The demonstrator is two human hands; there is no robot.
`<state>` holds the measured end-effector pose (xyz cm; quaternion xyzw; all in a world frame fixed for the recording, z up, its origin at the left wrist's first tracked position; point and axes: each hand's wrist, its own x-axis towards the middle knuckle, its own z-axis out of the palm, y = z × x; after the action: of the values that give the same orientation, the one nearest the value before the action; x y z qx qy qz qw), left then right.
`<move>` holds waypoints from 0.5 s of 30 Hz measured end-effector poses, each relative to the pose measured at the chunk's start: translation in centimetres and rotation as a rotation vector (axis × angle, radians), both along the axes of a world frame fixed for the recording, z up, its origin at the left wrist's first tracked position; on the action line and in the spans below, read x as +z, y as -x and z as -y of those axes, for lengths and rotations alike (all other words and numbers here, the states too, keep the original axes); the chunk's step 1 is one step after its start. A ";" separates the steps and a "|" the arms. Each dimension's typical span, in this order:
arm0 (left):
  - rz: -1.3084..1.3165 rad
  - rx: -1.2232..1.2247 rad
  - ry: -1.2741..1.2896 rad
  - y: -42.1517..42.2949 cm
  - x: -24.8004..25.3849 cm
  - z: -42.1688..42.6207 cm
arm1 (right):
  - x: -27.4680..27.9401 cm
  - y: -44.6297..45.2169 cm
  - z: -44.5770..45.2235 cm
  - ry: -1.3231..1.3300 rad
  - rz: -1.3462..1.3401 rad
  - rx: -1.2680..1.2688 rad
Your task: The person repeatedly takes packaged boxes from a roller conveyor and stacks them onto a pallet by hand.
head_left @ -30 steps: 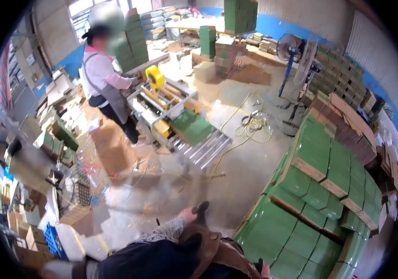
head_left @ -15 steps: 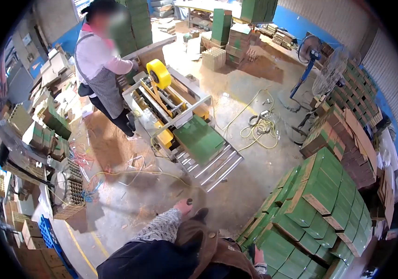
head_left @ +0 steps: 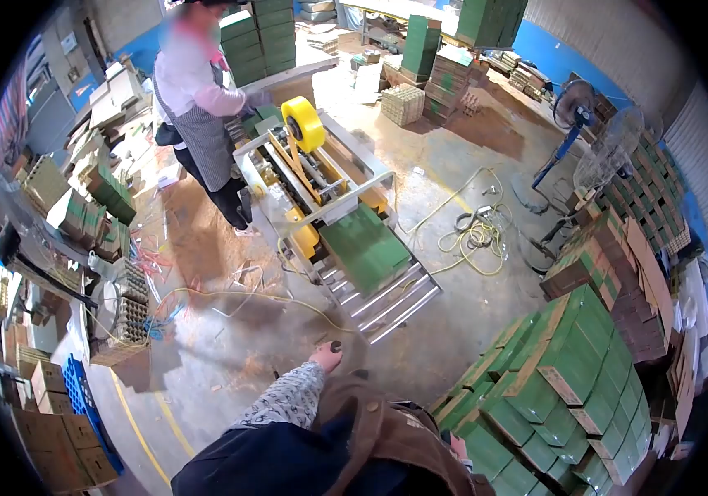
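My left hand (head_left: 326, 355) is stretched forward over the concrete floor, a small dark thing at its fingers, too small to name. Low at the right of my body, my right hand (head_left: 458, 447) shows only in part, beside the stacked green boxes (head_left: 573, 364); its fingers are hard to make out. Ahead, a green box (head_left: 366, 248) lies on the metal rollers (head_left: 391, 306) of a taping machine with a yellow tape roll (head_left: 302, 124). A person in an apron (head_left: 205, 132) stands at the machine's far left side.
Yellow cable (head_left: 482, 240) lies coiled on the floor right of the machine. Standing fans (head_left: 573, 103) are beyond it. Egg trays (head_left: 131, 306) and cartons (head_left: 64, 442) crowd the left. More green boxes (head_left: 259, 41) are stacked behind the person.
The machine and the green box on its rollers appear nearer and larger. The box extends farther out along the rollers. My left hand has shifted slightly left in view.
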<state>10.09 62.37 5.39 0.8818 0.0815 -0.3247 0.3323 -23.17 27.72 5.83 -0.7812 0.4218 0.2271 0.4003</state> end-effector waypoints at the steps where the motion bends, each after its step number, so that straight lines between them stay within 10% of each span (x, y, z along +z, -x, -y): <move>1: 0.031 -0.003 0.023 0.3 -1.0 0.2 | -2.2 0.4 1.0 0.080 0.071 0.163; 3: 0.080 -0.011 0.066 1.6 -3.3 0.2 | -5.7 2.3 3.1 0.232 0.203 0.488; 6: 0.139 0.019 0.112 3.8 -3.0 0.8 | -1.7 0.3 2.1 0.212 0.142 0.351; 10: 0.130 0.031 0.160 5.7 -1.6 0.5 | -9.4 0.9 3.8 -0.163 0.105 -0.054; 15: 0.095 0.266 0.321 7.9 -2.8 -4.3 | -11.8 0.6 3.4 0.132 0.130 0.668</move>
<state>2.18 66.69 2.61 0.8133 0.1288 -0.2448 0.5118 -23.78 24.35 -6.01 -0.9132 0.1300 0.2677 0.2785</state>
